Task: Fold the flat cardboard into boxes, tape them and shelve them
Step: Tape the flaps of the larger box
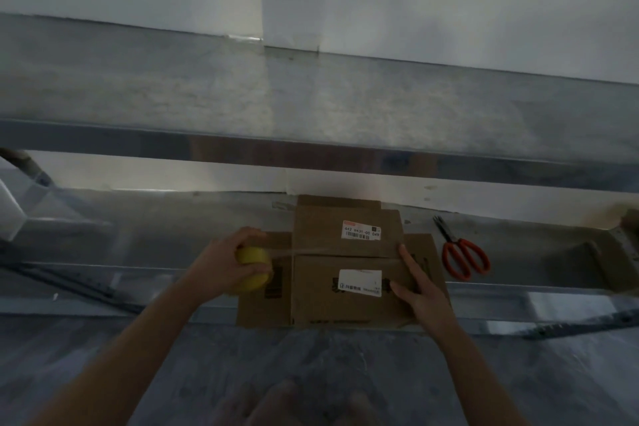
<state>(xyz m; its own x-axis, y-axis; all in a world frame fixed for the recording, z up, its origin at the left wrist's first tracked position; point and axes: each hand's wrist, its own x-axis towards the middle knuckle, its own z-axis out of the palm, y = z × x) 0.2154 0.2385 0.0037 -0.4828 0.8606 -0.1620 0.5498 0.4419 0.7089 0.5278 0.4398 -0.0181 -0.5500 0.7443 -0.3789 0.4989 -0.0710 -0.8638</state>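
Head view. A cardboard box [345, 273], its two top flaps closed and each bearing a white label, rests at the front edge of the lower shelf [173, 239], about midway along it; brown board projects past the box on both sides. The left hand [221, 263] grips a yellow tape roll [252, 273] just beyond the box's left end. A strip of clear tape [311, 250] runs from the roll along the seam between the flaps. The right hand [420, 290] lies with straight fingers pressed flat on the right end, index finger on the seam. Red-handled scissors [461, 254] lie apart, towards the shelf's right. Probable risks: an overly hard pull may lift the tape end from beneath the fingers; a slanted pull may carry it off the seam or crease it; downward pressure so near the front edge may tip the box.
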